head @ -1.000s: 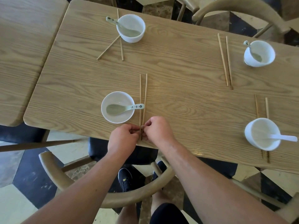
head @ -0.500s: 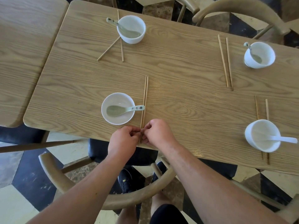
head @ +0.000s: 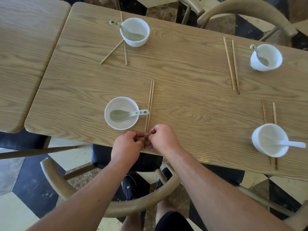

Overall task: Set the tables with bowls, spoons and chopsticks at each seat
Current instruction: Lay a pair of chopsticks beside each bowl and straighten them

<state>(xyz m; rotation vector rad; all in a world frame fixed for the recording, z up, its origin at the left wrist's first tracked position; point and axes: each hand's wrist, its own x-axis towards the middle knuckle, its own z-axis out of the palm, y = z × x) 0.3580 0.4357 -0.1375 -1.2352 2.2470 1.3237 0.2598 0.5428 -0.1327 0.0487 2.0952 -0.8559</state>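
At the near edge of the table (head: 191,67), head view: I see both hands meeting over the near ends of one pair of chopsticks (head: 150,105). Left hand (head: 127,145) and right hand (head: 162,137) are each curled, fingers pinched onto those ends from either side; exact finger contact is partly hidden, so I take the grip as closed on the sticks. The two sticks lie side by side, touching, running away from me, just right of the near-left bowl (head: 121,113). A green spoon (head: 126,114) lies in that bowl, handle tip reaching the chopsticks. Three other bowls stand at the far-left (head: 135,31), far-right (head: 266,57) and near-right (head: 270,140) seats, each with a spoon and a chopstick pair close by.
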